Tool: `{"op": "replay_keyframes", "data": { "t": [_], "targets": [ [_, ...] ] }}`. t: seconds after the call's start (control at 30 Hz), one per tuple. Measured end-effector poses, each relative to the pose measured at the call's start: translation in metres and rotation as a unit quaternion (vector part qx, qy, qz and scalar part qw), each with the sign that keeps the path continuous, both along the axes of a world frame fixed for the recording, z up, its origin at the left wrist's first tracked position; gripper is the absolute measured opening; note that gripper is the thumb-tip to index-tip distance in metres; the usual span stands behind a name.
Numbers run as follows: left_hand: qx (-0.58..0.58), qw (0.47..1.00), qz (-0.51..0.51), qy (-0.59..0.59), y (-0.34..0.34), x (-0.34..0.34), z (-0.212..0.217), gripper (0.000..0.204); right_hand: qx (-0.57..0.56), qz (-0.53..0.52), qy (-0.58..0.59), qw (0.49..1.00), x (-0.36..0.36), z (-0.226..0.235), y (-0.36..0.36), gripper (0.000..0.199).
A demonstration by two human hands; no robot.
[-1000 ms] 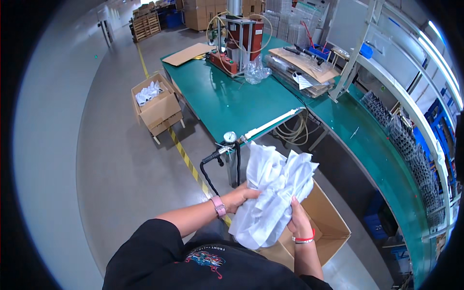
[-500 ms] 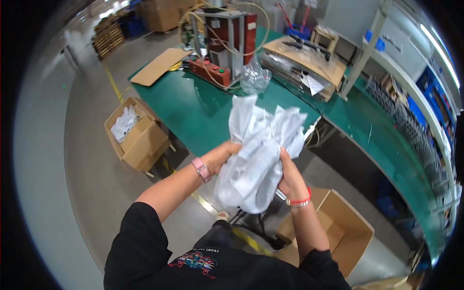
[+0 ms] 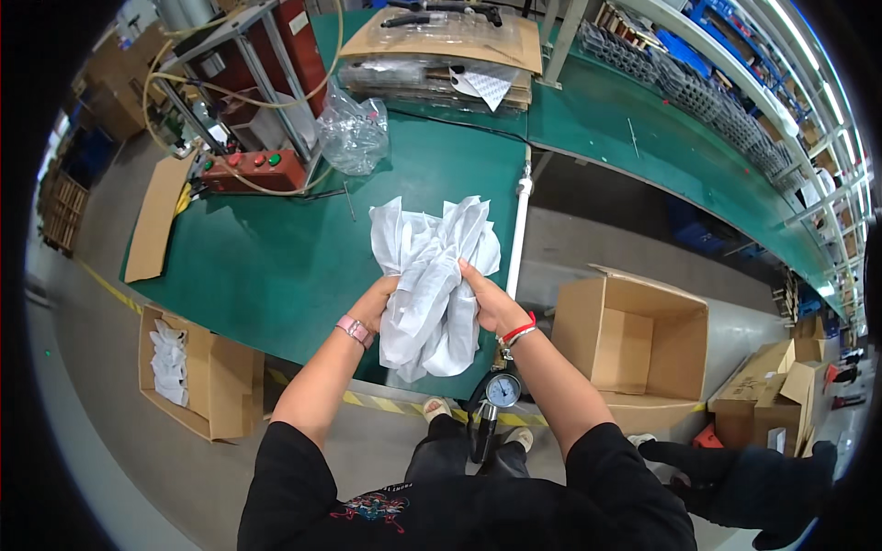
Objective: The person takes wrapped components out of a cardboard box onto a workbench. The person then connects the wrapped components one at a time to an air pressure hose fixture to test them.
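Head view, bench: a long green bench (image 3: 276,266) ran under the hands and bent away to the right, carrying everything below.
Machine: a red-framed unit (image 3: 253,83) with yellow hoses stood at the bench's far left.
Open carton: an empty cardboard box (image 3: 634,344) sat on the floor, near the right forearm.
Second carton: a smaller box (image 3: 197,376) holding white bags stood on the floor at the left, beside the bench edge.
Bundle: a crumpled bunch of white bags (image 3: 432,280) was held above the bench's near edge, between both hands.
Handling: it looked light, soft and limp, probably slippery film; a judgement only. Gathering it around the pinched middle seemed the surest hold, since loose ends flopped both ways.
Clear bag: a crinkled transparent bag (image 3: 354,133) lay beside the machine.
Left hand (image 3: 372,303): fingers closed around the bundle's lower left.
Right hand (image 3: 487,303): fingers wrapped on its right side.
Gauge: a round dial (image 3: 503,390) hung below the wrists.
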State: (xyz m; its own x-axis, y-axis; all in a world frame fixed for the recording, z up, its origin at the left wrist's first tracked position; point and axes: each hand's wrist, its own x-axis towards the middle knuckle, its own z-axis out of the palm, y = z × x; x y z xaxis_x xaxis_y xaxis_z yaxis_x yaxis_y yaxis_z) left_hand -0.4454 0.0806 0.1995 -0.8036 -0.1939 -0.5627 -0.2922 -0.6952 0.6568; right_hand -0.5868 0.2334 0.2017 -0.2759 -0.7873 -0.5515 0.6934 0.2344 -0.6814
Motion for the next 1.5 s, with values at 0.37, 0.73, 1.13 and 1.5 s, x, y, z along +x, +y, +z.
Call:
{"op": "replay_keyframes", "data": {
  "t": [0.37, 0.73, 1.13, 1.5],
  "targets": [
    [0.088, 0.996, -0.031, 0.003, -0.017, -0.002, -0.033, 0.033, 0.022, 0.025, -0.034, 0.999, -0.008, -0.046, -0.002, 0.08],
    [-0.016, 0.998, 0.007, -0.068, -0.023, 0.002, -0.041, 0.041, 0.115, 0.031, 0.048, 0.992, -0.018, -0.036, 0.014, 0.071],
    [-0.019, 0.99, 0.05, -0.129, -0.028, 0.012, -0.023, 0.045, 0.168, -0.007, 0.218, 0.961, -0.02, -0.036, 0.066, 0.046],
    [-0.012, 0.992, 0.081, -0.094, -0.031, 0.054, -0.062, 0.04, 0.15, -0.182, 0.397, 0.887, 0.002, 0.003, 0.184, 0.025]
  ]
}}
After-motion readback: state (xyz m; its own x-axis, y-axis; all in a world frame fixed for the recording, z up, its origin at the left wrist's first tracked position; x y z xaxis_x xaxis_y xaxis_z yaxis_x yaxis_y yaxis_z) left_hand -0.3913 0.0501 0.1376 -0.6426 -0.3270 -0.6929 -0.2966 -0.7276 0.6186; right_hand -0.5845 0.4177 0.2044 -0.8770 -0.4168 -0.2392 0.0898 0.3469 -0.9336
